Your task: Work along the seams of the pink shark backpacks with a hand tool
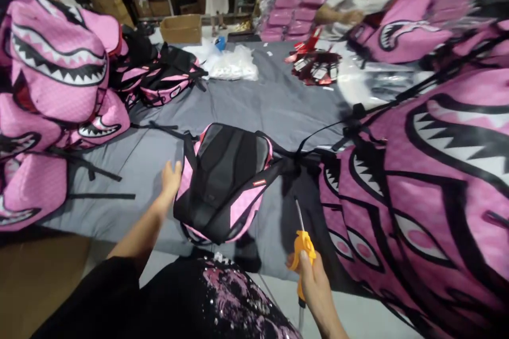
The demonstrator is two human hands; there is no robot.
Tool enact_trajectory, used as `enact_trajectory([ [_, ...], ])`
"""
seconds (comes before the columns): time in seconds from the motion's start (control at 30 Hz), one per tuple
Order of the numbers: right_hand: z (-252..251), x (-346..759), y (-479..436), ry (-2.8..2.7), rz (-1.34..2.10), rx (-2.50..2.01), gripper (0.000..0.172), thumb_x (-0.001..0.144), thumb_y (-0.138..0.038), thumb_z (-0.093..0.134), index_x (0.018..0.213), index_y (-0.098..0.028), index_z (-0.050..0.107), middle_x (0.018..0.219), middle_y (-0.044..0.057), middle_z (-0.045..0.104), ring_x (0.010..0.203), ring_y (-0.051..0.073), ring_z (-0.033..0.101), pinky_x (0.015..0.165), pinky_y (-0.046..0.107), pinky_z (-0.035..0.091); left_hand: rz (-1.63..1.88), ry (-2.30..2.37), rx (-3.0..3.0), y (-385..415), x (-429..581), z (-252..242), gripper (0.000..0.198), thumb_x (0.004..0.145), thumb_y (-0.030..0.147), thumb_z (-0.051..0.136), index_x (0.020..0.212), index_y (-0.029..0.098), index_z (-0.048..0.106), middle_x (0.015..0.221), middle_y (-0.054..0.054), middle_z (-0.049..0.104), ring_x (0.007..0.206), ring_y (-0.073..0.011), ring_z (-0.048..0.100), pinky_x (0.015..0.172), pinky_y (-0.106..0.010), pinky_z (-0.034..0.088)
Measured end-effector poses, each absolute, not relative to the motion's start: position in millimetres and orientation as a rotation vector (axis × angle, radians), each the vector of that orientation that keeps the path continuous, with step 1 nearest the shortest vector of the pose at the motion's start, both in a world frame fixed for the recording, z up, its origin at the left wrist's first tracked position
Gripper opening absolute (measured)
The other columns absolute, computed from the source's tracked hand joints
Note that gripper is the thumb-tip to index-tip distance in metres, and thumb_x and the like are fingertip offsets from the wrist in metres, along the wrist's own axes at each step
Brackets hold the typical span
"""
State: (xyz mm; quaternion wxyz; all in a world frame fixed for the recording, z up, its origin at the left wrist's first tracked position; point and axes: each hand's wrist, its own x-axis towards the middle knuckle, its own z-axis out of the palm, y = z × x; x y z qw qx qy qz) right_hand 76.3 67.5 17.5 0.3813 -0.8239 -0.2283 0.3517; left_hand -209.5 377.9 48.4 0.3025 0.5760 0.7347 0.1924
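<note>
A pink and black backpack (222,180) lies on the grey cloth in front of me, its padded back panel facing up. At its left side is my left hand (172,177), fingers stretched out and apart against the edge of the bag; part of the hand may be hidden there. In my right hand (312,270) is a yellow air blow gun (304,246), its fingers wrapped round the handle. The gun's thin metal nozzle points up and away, to the right of the backpack and apart from it. A hose hangs below the handle.
Pink shark-mouth backpacks (59,63) are piled at the left; more backpacks (457,169) stand close on my right. White plastic bags (234,63) and red tags (316,66) lie farther back. Another person's hand (352,17) is near a backpack across the table. Loose black straps cross the cloth.
</note>
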Motion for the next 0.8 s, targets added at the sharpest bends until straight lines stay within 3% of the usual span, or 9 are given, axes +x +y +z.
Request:
enact_trajectory([
  [0.13, 39, 78, 104, -0.817, 1.051, -1.982, 0.066, 0.085, -0.078, 0.04, 0.11, -0.018, 0.056, 0.089, 0.008, 0.068, 0.085, 0.026, 0.069, 0.084, 0.041, 0.056, 0.503, 1.917, 1.63, 319, -189, 35, 0.105, 0.069, 0.034, 0.083, 0.155, 0.017, 0.027, 0.166, -0.018, 0.011, 0.154, -0.0356, 0.007, 0.124, -0.054, 0.01],
  [0.2, 51, 79, 132, -0.921, 1.169, -1.909, 0.066, 0.085, -0.076, 0.041, 0.113, -0.018, 0.056, 0.086, 0.008, 0.067, 0.081, 0.026, 0.069, 0.08, 0.04, 0.058, 0.523, 1.92, 1.559, 305, -185, 32, 0.097, 0.073, 0.025, 0.078, 0.155, 0.011, 0.027, 0.164, -0.024, 0.011, 0.153, -0.0399, 0.005, 0.122, -0.061, 0.007],
  [0.27, 62, 84, 165, -1.002, 1.25, -1.879, 0.065, 0.085, -0.075, 0.042, 0.116, -0.019, 0.055, 0.081, 0.007, 0.066, 0.074, 0.026, 0.069, 0.072, 0.039, 0.059, 0.564, 1.871, 1.441, 300, -195, 34, 0.071, 0.086, 0.022, 0.063, 0.15, 0.009, 0.036, 0.159, -0.026, 0.027, 0.151, -0.0408, 0.018, 0.12, -0.064, 0.012],
  [0.33, 71, 93, 201, -1.092, 1.287, -1.894, 0.06, 0.086, -0.073, 0.042, 0.112, -0.02, 0.055, 0.076, 0.006, 0.065, 0.068, 0.025, 0.069, 0.064, 0.037, 0.059, 0.601, 1.712, 1.351, 294, -215, 41, 0.05, 0.092, 0.024, 0.055, 0.14, 0.013, 0.052, 0.149, -0.021, 0.048, 0.143, -0.0357, 0.04, 0.12, -0.057, 0.025],
  [0.4, 78, 103, 244, -1.245, 1.269, -1.957, 0.053, 0.089, -0.07, 0.04, 0.102, -0.021, 0.056, 0.073, 0.006, 0.066, 0.065, 0.024, 0.069, 0.062, 0.034, 0.057, 0.626, 1.498, 1.264, 284, -235, 49, 0.04, 0.091, 0.033, 0.06, 0.128, 0.017, 0.063, 0.133, -0.014, 0.064, 0.127, -0.0289, 0.058, 0.114, -0.045, 0.039],
  [0.47, 84, 108, 288, -1.432, 1.191, -2.05, 0.047, 0.093, -0.064, 0.04, 0.093, -0.021, 0.057, 0.072, 0.007, 0.068, 0.065, 0.022, 0.069, 0.063, 0.031, 0.056, 0.647, 1.321, 1.141, 272, -249, 51, 0.043, 0.087, 0.046, 0.064, 0.118, 0.016, 0.067, 0.115, -0.011, 0.073, 0.107, -0.0247, 0.069, 0.101, -0.038, 0.051],
  [0.57, 90, 98, 341, -1.596, 1.064, -2.183, 0.041, 0.098, -0.055, 0.036, 0.094, -0.02, 0.055, 0.072, 0.007, 0.069, 0.059, 0.019, 0.067, 0.057, 0.028, 0.052, 0.677, 1.248, 0.887, 265, -256, 38, 0.051, 0.091, 0.058, 0.054, 0.111, 0.013, 0.065, 0.099, -0.013, 0.075, 0.088, -0.0213, 0.072, 0.084, -0.035, 0.058],
  [0.67, 91, 70, 354, -1.738, 1.089, -2.23, 0.038, 0.097, -0.051, 0.04, 0.091, -0.018, 0.056, 0.056, 0.002, 0.061, 0.044, 0.017, 0.058, 0.046, 0.026, 0.044, 0.67, 1.31, 0.609, 275, -259, 13, 0.041, 0.101, 0.048, 0.038, 0.11, 0.013, 0.057, 0.088, -0.013, 0.074, 0.076, -0.0189, 0.072, 0.074, -0.033, 0.058],
  [0.8, 93, 45, 323, -2.059, 1.833, -1.938, 0.052, 0.088, -0.068, 0.046, 0.078, -0.019, 0.058, 0.049, -0.002, 0.056, 0.037, 0.015, 0.05, 0.039, 0.024, 0.039, 0.609, 1.342, 0.367, 294, -262, -11, 0.032, 0.103, 0.04, 0.032, 0.107, 0.015, 0.053, 0.073, -0.007, 0.072, 0.066, -0.0202, 0.07, 0.068, -0.035, 0.057],
])
